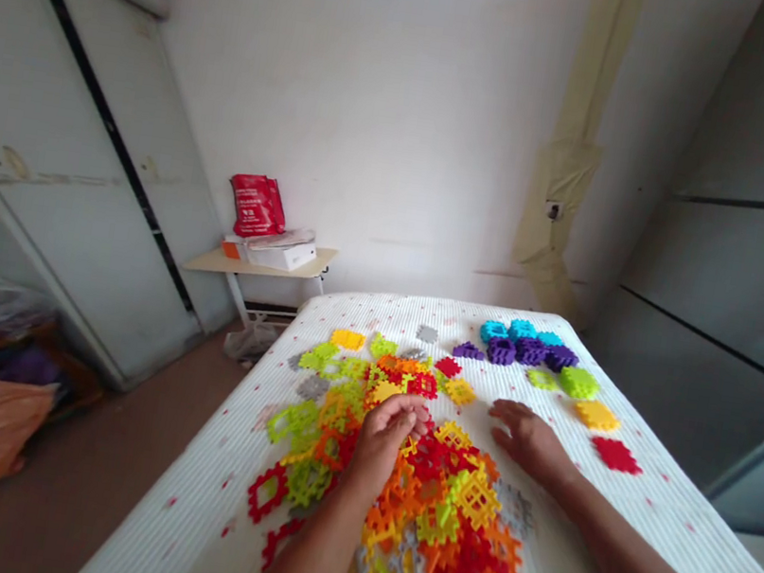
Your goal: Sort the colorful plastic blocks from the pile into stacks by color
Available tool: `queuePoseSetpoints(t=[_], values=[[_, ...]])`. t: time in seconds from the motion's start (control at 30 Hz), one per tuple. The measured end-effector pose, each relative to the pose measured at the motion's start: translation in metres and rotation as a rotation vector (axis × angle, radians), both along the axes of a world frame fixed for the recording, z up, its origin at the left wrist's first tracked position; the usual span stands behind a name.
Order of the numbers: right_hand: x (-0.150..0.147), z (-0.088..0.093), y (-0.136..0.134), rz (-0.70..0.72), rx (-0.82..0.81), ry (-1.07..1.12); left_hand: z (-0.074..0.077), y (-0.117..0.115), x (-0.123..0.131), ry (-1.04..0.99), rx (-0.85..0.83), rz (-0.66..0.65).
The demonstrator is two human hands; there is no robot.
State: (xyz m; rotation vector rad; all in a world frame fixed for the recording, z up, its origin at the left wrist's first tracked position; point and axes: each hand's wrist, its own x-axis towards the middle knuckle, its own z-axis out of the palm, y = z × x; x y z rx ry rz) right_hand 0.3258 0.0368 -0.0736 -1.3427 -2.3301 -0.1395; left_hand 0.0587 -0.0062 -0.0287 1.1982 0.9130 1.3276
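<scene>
My left hand (383, 435) is over the middle of a heap of interlocking plastic tiles (422, 498), its fingers curled toward the thumb. Whatever may be between those fingertips is hidden or too small to name. A yellow tile (385, 390) shows just beyond the knuckles. To the right of the heap, my right hand (531, 440) is low over the white bed cover, fingers stretched and apart, with nothing in them. The nearest loose piece to it is a yellow tile (459, 392). The heap mixes red, orange, yellow, green and grey pieces with toothed edges.
At the far right stand purple stacks (530, 351) and blue stacks (521, 330). Green tiles (579, 383), a yellow tile (597, 415) and a red tile (616, 455) line the right side. Beyond the bed, a small table (320, 263) holds a red bag (257, 206).
</scene>
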Motion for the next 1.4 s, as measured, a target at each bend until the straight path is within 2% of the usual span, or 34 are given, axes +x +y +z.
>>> queuePoseSetpoints(t=[0.13, 0.23, 0.3, 0.4, 0.47, 0.57, 0.73, 0.9, 1.07, 1.2, 1.4], values=[[-0.012, -0.006, -0.003, 0.015, 0.001, -0.040, 0.016, -0.004, -0.003, -0.068, 0.047, -0.003], [-0.012, -0.006, -0.003, -0.003, 0.043, -0.045, 0.031, 0.002, -0.013, 0.146, 0.121, 0.063], [-0.012, -0.007, -0.004, -0.009, 0.060, -0.049, 0.039, 0.018, -0.028, 0.385, 0.157, 0.150], [-0.014, -0.008, -0.005, -0.022, 0.065, -0.067, 0.047, 0.059, -0.061, 0.601, 0.125, 0.283], [-0.016, -0.008, -0.006, -0.045, 0.067, -0.076, 0.046, 0.090, -0.086, 0.787, 0.060, 0.370], [-0.019, -0.008, -0.006, -0.080, 0.069, -0.076, 0.037, 0.127, -0.117, 1.057, -0.082, 0.436], [-0.021, -0.008, -0.006, -0.097, 0.071, -0.072, 0.014, 0.156, -0.139, 1.350, -0.246, 0.482], [-0.021, -0.009, -0.006, -0.106, 0.042, -0.060, -0.003, 0.166, -0.137, 1.455, -0.353, 0.468], [-0.022, -0.008, -0.005, -0.126, 0.016, -0.036, -0.008, 0.165, -0.132, 1.465, -0.355, 0.425], [-0.022, -0.006, -0.006, -0.126, 0.021, -0.041, 0.001, 0.157, -0.127, 1.420, -0.306, 0.370], [-0.022, -0.006, -0.006, -0.131, 0.019, -0.026, 0.027, 0.134, -0.115, 1.235, -0.162, 0.346]])
